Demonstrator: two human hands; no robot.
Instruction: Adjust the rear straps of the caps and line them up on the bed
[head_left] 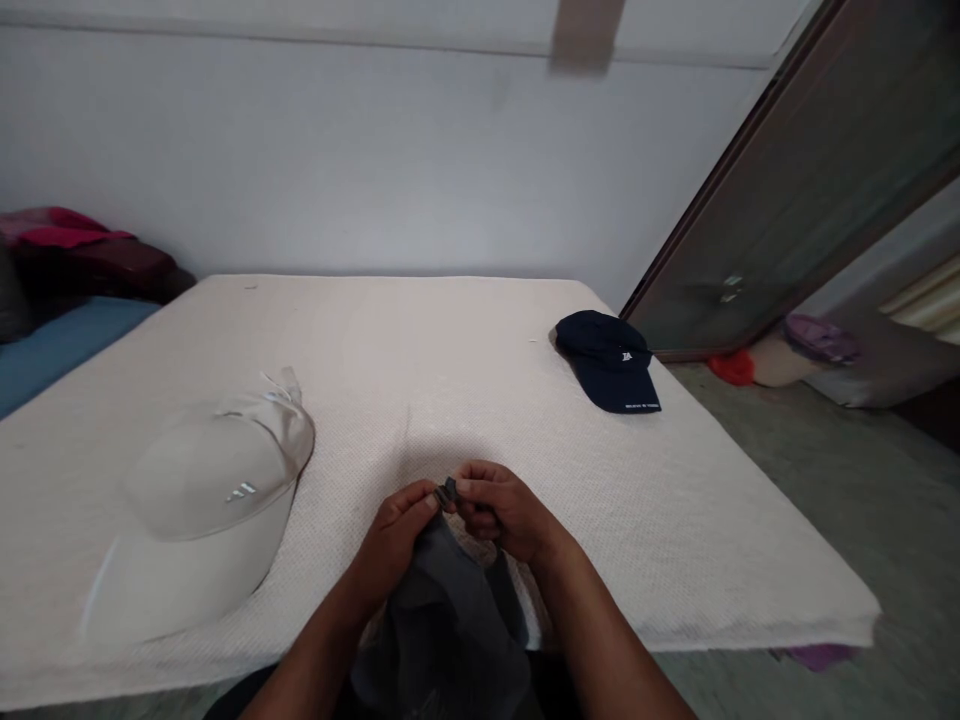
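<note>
A dark grey cap [450, 630] hangs at the table's front edge, close to my body, its lower part running out of view. My left hand [391, 540] is closed, with thumb and fingers pinching one side of the cap's back strap. Facing it, my right hand [511, 512] pinches the strap's other end [451, 488]. The fingertips nearly meet there, and whether the strap is fastened cannot be made out. Below the strap, the cap's back opening shows. A white cap [202, 480] lies to the left, and a navy cap [604, 350] rests farther off on the right.
A cream textured cloth covers the table [420, 350]. Behind it stands a pale wall [360, 160]. Folded fabrics [90, 250] are piled at the far left. Bare floor [810, 450] and a red item [731, 367] lie to the right.
</note>
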